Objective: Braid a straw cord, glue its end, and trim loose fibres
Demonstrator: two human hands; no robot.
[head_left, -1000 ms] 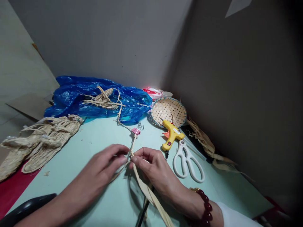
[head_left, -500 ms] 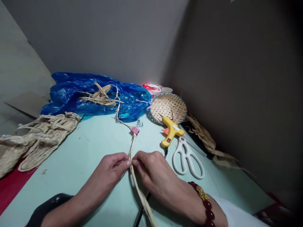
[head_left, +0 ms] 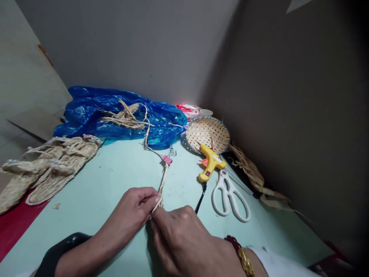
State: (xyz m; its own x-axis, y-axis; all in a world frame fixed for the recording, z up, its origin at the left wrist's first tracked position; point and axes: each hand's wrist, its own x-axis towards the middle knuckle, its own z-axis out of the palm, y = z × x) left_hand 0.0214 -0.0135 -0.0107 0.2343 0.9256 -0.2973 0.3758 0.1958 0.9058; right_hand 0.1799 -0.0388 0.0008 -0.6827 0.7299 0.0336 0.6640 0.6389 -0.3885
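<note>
Left hand (head_left: 134,211) and right hand (head_left: 184,240) pinch the straw cord (head_left: 163,181); best held taut from the pink clip (head_left: 166,159).

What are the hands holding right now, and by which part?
Left hand and right hand both pinch the braided straw cord at its near end, well short of the pink clip.

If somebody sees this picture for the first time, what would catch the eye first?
Low in the middle, the left hand and right hand pinch a braided straw cord that runs up to a pink clip. To their right lie a yellow glue gun and white scissors; a blue plastic bag lies at the back.
</note>
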